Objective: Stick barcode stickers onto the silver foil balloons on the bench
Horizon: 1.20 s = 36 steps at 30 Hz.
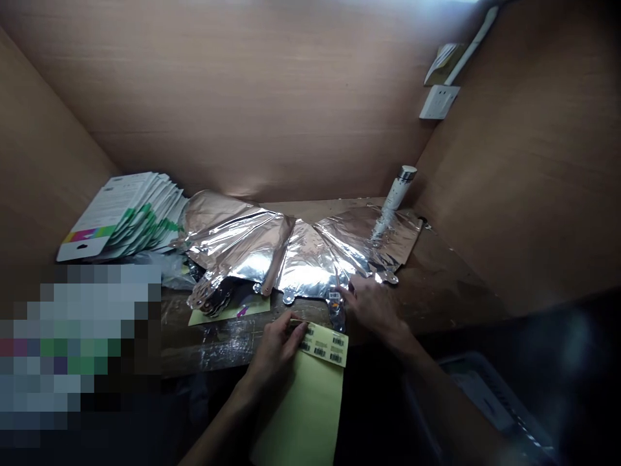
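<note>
My left hand (279, 343) is closed on the upper left corner of a yellow label sheet (310, 401), thumb on top, with rows of printed barcodes near its upper end. The sheet hangs down past the table's front edge. My right hand (371, 304) is curled, its fingertips at a small barcode sticker (334, 296) that lies over a narrow tab of foil. That tab belongs to a fan of flat, shiny silver foil balloons (310, 259) spread across the table. How firmly the right fingertips grip the sticker is partly hidden.
Printed cards (116, 220) with green edges lie stacked at the left. A white cylinder with a silver cap (400, 184) rests over the foil at the right. A wall socket (439, 101) is fixed near the corner. A plastic bin (480, 395) stands below right.
</note>
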### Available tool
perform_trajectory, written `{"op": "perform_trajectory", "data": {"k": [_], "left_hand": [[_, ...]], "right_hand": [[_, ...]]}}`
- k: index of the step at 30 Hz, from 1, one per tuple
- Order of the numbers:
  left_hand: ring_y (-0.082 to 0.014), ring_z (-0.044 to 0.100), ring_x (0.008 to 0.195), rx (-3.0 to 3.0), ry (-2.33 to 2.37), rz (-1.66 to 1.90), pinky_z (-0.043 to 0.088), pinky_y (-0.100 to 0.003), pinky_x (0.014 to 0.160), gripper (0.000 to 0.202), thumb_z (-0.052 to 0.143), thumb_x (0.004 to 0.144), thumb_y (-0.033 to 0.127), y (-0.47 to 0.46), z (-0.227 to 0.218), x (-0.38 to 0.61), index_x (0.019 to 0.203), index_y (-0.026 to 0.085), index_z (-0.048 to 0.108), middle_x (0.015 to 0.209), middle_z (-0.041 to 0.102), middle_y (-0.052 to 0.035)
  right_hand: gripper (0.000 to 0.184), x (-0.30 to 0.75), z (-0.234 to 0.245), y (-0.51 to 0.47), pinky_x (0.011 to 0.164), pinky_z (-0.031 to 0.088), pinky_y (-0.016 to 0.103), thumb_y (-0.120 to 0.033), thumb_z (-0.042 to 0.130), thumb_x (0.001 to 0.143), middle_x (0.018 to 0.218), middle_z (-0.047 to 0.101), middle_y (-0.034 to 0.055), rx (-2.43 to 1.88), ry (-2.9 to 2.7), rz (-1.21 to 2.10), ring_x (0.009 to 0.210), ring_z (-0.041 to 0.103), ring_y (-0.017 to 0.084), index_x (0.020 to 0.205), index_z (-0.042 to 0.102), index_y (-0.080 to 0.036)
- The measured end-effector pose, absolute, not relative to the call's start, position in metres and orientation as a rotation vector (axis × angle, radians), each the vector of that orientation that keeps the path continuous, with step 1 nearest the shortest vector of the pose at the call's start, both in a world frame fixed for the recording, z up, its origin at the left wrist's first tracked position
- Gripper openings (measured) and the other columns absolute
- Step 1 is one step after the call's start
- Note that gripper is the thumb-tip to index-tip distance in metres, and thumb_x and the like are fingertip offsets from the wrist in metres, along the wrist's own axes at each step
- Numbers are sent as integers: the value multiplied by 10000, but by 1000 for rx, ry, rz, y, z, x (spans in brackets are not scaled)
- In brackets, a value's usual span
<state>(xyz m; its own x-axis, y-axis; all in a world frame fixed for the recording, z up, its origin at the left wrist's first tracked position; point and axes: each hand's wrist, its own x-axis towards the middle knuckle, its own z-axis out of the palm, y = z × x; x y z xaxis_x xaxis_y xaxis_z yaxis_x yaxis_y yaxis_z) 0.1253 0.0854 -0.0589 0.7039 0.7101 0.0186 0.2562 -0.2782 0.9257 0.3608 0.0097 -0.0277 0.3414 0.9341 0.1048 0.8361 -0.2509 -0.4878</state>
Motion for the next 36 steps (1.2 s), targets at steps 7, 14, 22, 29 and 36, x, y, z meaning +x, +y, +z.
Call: {"op": "perform_trajectory", "data": {"k": [7, 14, 22, 29, 36], "left_hand": [[-181, 612, 812, 1874, 585, 628, 466, -268, 727, 261, 616, 925, 422, 115, -30, 218, 926, 162, 635, 881, 670, -55], [-234, 526, 836, 2406, 462, 335, 377, -305, 712, 395, 882, 586, 445, 155, -40, 366, 703, 160, 637, 830, 611, -76], [-131, 426, 543, 2287, 575, 68, 277, -255, 531, 408, 617, 828, 486, 179, -37, 380, 614, 139, 598, 563, 518, -8], [-125, 422, 520, 2111, 953, 519, 259, -233, 492, 309, 550, 846, 372, 210, 8, 351, 630, 150, 550, 550, 497, -4], [-114, 369, 508, 1710, 1360, 1233, 224, -241, 492, 420, 583, 898, 450, 308, 93, 204, 603, 169, 479, 462, 392, 31]], "right_hand": [[388, 378, -47, -82, 653, 402, 231, -495, 575, 962, 773, 589, 17, -1538, -1176, 946, 731, 515, 137, 840, 639, -133], [301, 408, -50, -131, 677, 391, 241, -428, 605, 954, 781, 619, 12, -1630, -1228, 989, 758, 535, 147, 855, 678, -154], [180, 448, -39, -107, 905, 492, 304, -291, 568, 972, 1127, 654, 72, -1477, -1359, 635, 1036, 617, 195, 867, 648, -167], [155, 481, -65, -22, 1201, 311, 511, -147, 543, 932, 1551, 414, 177, -1770, -1743, 298, 1465, 362, 305, 984, 686, -118], [305, 487, -97, -23, 1208, 319, 523, -241, 465, 963, 1574, 392, 140, -1756, -1754, 214, 1476, 348, 307, 1133, 694, -131]]}}
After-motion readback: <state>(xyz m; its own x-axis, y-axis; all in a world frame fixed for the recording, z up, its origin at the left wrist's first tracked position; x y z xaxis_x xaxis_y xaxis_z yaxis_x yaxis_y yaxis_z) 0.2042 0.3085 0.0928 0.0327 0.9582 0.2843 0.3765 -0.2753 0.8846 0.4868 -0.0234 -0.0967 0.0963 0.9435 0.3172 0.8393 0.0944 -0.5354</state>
